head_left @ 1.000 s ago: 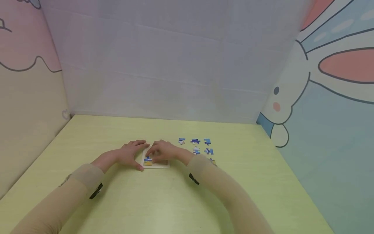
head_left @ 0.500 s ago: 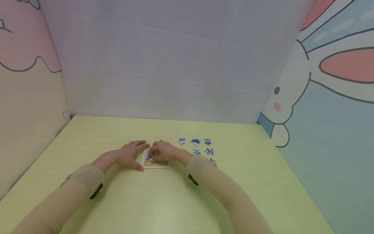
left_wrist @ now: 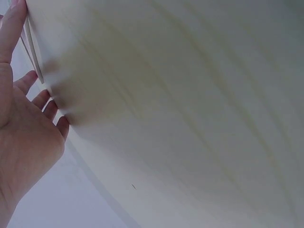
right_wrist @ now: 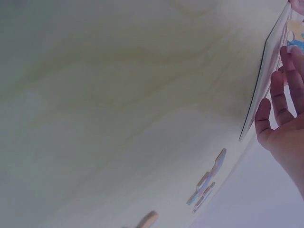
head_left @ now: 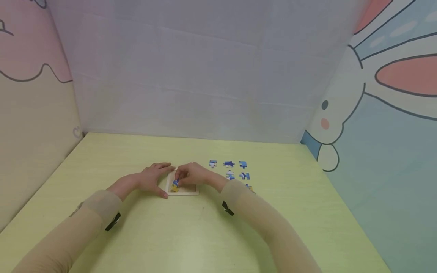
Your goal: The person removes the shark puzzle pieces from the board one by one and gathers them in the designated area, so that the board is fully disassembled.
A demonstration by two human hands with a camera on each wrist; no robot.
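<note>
My right hand pinches a blue and yellow jigsaw piece by its upper part, over the left side of a shallow white-rimmed puzzle tray. The piece is tilted, and a brown tray floor shows beside it. My left hand lies along the tray's left rim, thumb and fingers spread, with the thumb at the near corner. In the right wrist view the piece shows at the fingertips, cut off by the frame edge. The left wrist view catches my left fingers at the rim.
To the right of the tray, several loose jigsaw pieces lie in rough rows on the pale yellow table. My right forearm hides part of the nearest ones. A light cloth wall stands behind, with printed side panels left and right.
The jigsaw piece has turned from lying squarely in the tray's left corner to tilted, shifting slightly right with my right fingers. My left hand stays in place.
</note>
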